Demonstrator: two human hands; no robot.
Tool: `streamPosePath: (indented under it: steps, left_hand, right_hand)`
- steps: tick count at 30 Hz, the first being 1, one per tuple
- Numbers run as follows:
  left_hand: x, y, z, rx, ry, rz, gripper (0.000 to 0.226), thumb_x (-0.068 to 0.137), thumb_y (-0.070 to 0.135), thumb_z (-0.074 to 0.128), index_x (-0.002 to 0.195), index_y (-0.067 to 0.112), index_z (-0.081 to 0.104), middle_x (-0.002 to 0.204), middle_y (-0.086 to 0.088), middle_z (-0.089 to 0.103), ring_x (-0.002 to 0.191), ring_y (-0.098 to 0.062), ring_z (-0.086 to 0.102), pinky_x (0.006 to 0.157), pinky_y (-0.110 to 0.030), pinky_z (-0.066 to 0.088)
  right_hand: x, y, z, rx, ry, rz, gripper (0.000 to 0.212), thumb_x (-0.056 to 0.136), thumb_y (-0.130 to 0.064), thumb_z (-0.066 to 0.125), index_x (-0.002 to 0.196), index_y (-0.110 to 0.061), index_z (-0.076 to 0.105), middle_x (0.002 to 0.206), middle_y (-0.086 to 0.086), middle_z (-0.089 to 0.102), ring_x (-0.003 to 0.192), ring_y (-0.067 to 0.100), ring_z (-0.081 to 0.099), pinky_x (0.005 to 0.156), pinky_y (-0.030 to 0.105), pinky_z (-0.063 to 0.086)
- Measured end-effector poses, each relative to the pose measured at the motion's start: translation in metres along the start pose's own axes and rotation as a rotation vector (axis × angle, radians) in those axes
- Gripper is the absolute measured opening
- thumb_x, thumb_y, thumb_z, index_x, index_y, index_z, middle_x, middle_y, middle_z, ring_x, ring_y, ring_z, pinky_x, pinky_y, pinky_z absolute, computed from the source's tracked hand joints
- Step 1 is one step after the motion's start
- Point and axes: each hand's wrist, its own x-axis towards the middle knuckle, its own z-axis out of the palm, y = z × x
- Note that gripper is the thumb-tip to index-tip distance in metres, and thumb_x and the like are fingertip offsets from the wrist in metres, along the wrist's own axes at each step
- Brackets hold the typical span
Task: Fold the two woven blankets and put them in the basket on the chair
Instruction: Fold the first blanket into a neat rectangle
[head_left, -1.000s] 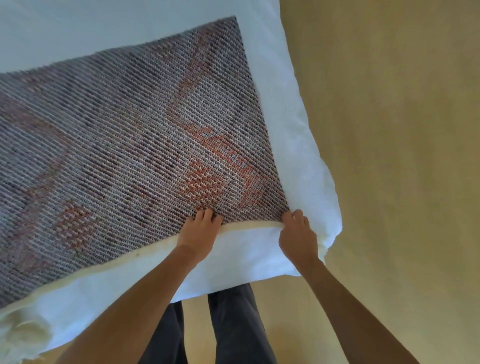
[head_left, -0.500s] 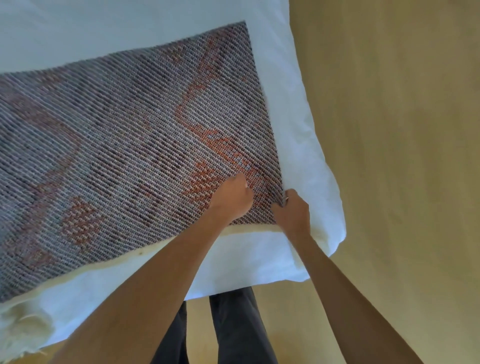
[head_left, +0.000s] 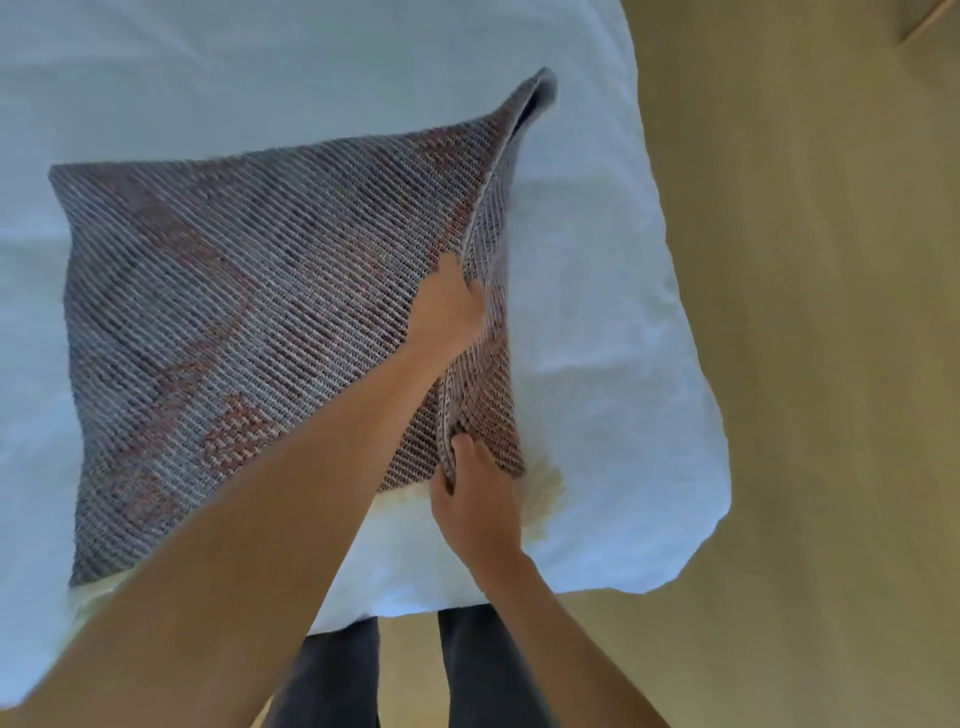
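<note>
So the woven blanket (head_left: 249, 322) is lying on a bed covered in a white sheet (head_left: 311, 93), taking up most of the middle and left of the view. It's a ribbed weave in grey-purple with rusty orange patches running through it. The right edge of it is lifted off the bed and curling over toward the left, with its far corner sticking up in a point near the top of the frame.

The left hand (head_left: 447, 306) reaches across the blanket and has its fingers closed around that raised edge about halfway along. The right hand (head_left: 475, 493) is down at the near right corner, fingers pinched shut on the fabric there, so both hands have hold of the same lifted edge. The rest of the blanket lies flat.

The sheet is a bit wrinkled, and there's a strip of something cream-yellow (head_left: 545, 483) peeking out from under the blanket's near edge, can't tell what it is exactly. The bed's corner is rounded and sits at the right of the view. Past it the floor (head_left: 805, 364) is a plain tan colour, looks like smooth wood or vinyl. The person's dark trousers (head_left: 467, 670) show at the bottom, right up against the foot of the bed.
</note>
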Motion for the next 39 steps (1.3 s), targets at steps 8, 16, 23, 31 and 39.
streamPosePath:
  steps: [8,16,23,31,39]
  left_hand:
    - [0.001,-0.106,-0.086,-0.110,0.078,-0.085,0.027,0.101,0.019,0.036,0.121,0.003,0.042,0.064,0.000,0.042,0.043,-0.010,0.035,0.030,-0.019,0.028]
    - [-0.013,-0.249,-0.175,-0.117,0.146,-0.258,0.034,0.101,0.019,0.037,0.133,0.005,0.039,0.073,-0.003,0.053,0.049,-0.013,0.047,0.037,-0.021,0.032]
    - [-0.017,-0.346,-0.217,-0.179,0.171,-0.315,0.006,0.099,0.017,0.038,0.097,0.013,0.043,0.073,-0.002,0.049,0.055,-0.015,0.048,0.047,-0.028,0.038]
    - [-0.013,-0.377,-0.232,-0.201,0.176,-0.314,0.019,0.099,0.019,0.038,0.114,0.010,0.045,0.087,-0.005,0.052,0.067,-0.021,0.052,0.063,-0.033,0.043]
    - [-0.015,-0.396,-0.231,-0.278,-0.060,-0.383,0.047,0.092,0.025,0.046,0.136,0.010,0.036,0.125,-0.015,0.054,0.097,-0.027,0.054,0.078,-0.030,0.040]
  right_hand:
    - [-0.009,-0.088,0.072,0.036,-0.056,-0.033,0.015,0.094,-0.023,0.045,0.105,-0.013,0.047,0.082,-0.005,0.045,0.065,0.008,0.044,0.054,0.020,0.030]
    - [-0.026,-0.180,0.167,-0.017,-0.198,-0.070,0.020,0.094,-0.026,0.044,0.111,-0.015,0.045,0.097,0.001,0.057,0.082,0.020,0.060,0.062,0.026,0.036]
    - [-0.036,-0.242,0.231,-0.055,-0.266,-0.079,0.020,0.095,-0.028,0.042,0.110,-0.016,0.043,0.095,0.000,0.055,0.075,0.013,0.054,0.060,0.025,0.040]
    - [-0.038,-0.270,0.261,-0.075,-0.271,-0.074,0.024,0.096,-0.028,0.041,0.117,-0.015,0.042,0.094,-0.002,0.054,0.073,0.010,0.054,0.059,0.021,0.038]
    - [-0.034,-0.269,0.278,-0.018,-0.317,0.037,0.031,0.096,-0.024,0.043,0.125,-0.014,0.039,0.105,0.004,0.058,0.089,0.016,0.059,0.070,0.026,0.048]
